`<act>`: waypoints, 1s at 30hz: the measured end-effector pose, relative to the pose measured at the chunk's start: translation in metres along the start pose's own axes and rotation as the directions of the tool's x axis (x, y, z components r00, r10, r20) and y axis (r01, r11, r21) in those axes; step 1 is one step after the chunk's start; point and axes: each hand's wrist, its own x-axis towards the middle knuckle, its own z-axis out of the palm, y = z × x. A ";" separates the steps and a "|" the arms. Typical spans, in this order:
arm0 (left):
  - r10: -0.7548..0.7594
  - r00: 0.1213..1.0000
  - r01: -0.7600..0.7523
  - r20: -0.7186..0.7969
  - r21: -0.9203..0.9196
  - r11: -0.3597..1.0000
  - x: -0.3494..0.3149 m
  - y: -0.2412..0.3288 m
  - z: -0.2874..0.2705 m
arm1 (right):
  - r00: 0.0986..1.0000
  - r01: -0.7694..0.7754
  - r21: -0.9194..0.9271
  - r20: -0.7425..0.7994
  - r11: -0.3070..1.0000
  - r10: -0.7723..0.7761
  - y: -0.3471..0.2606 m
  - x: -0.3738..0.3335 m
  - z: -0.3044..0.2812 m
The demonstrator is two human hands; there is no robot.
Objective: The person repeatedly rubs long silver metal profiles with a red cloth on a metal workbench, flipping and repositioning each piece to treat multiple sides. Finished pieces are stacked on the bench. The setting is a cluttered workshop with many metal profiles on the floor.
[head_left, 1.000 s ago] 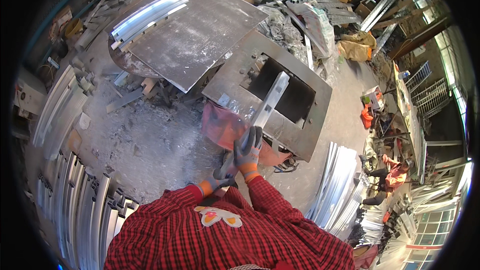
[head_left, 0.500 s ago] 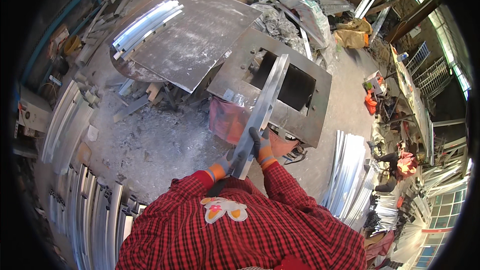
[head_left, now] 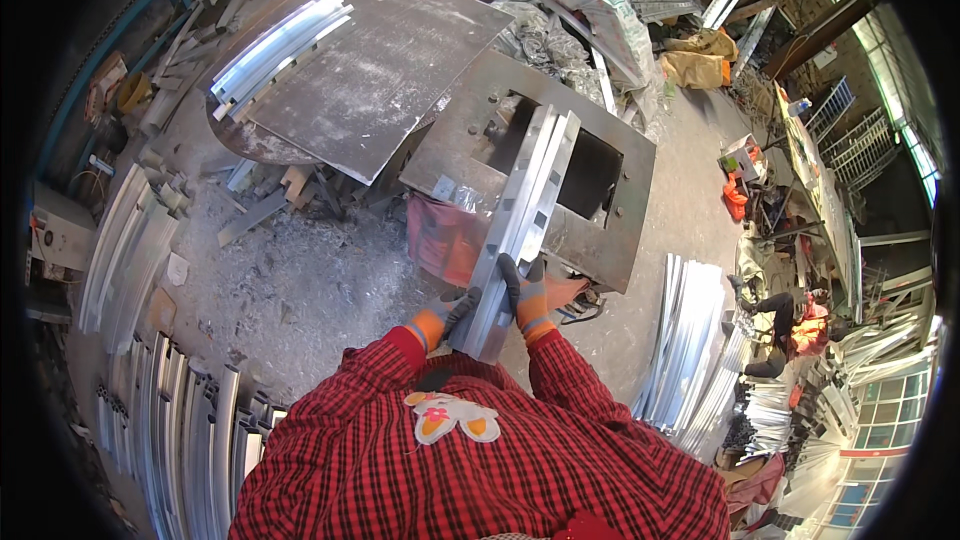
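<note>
Long silver metal profiles (head_left: 527, 205) with square cut-outs along their faces lie lengthwise before me, side by side. Their far ends rest over the opening of a grey steel table (head_left: 632, 225), and their near ends reach my waist. My left hand (head_left: 448, 316), in a grey and orange glove, closes against the left side of the near end. On the right side, a bit farther up, my right hand (head_left: 528, 298) grips the profiles with its thumb on top. The undersides of the profiles and some fingertips are hidden.
A larger steel plate (head_left: 400, 50) at the far left carries several profiles (head_left: 275, 55). Bundled profiles stand at left (head_left: 185, 430) and right (head_left: 685, 340). Red cloth (head_left: 445, 240) hangs off the table's near edge. Another person (head_left: 805, 330) sits at the right among metal pieces.
The profiles have rolled and spread into a wider pair, baring square cut-outs on the upper faces. My left hand has shifted slightly left and up, and the hands are a little farther apart.
</note>
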 end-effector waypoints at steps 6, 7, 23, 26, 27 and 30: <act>0.064 0.993 -0.011 -0.101 0.456 0.890 0.016 0.022 0.015 | 0.989 0.132 -0.035 -0.067 0.991 -0.134 0.063 0.019 0.002; 0.060 0.993 -0.009 -0.098 0.460 0.888 0.017 0.021 0.018 | 0.994 0.065 -0.023 -0.091 0.998 -0.067 0.059 0.017 0.001; 0.140 0.960 -0.041 -0.241 0.377 0.925 0.173 0.053 0.025 | 0.924 0.192 -0.844 -0.017 0.501 -0.382 0.018 0.176 -0.035; 0.138 0.961 -0.018 -0.238 0.445 0.895 0.174 0.099 0.033 | 0.874 0.402 -0.680 0.085 0.613 -0.478 -0.024 0.226 -0.042; 0.179 0.936 -0.037 -0.304 0.421 0.906 0.175 0.102 0.034 | 0.869 0.427 -0.708 0.150 0.563 -0.471 -0.027 0.237 -0.038; 0.158 0.961 -0.044 -0.228 0.437 0.898 0.161 0.090 0.027 | 0.847 0.482 -0.768 0.286 0.422 -0.448 -0.023 0.247 -0.022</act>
